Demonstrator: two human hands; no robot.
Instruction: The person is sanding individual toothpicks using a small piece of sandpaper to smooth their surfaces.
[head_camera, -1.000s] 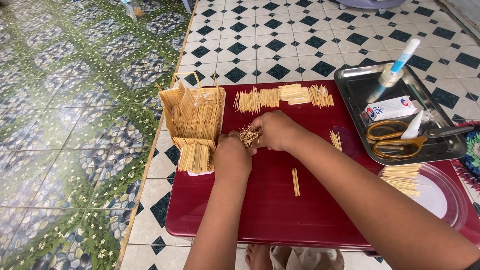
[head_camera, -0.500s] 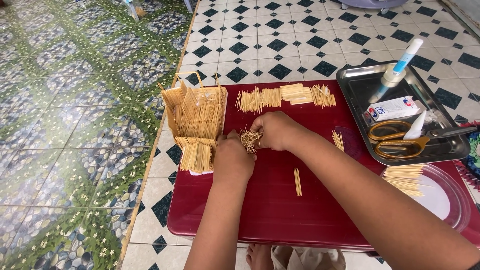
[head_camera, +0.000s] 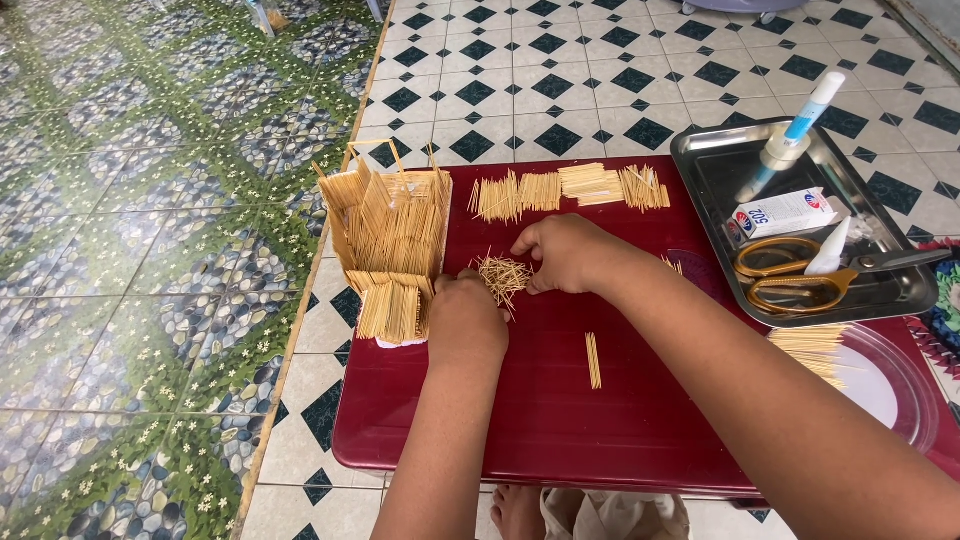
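Both hands (head_camera: 520, 285) have spread slightly, loosening the toothpick clump (head_camera: 502, 275) between them.

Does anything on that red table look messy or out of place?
Mostly tidy. The odd bits: a tangled little pile of sticks lies criss-cross between the left hand and right hand, unlike the neat row of bundles behind. A few sticks lie alone mid-table.

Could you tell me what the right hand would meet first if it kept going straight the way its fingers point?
The right hand points leftward, so it would probably first meet the loose toothpick pile at its fingertips, then the left hand just beyond.
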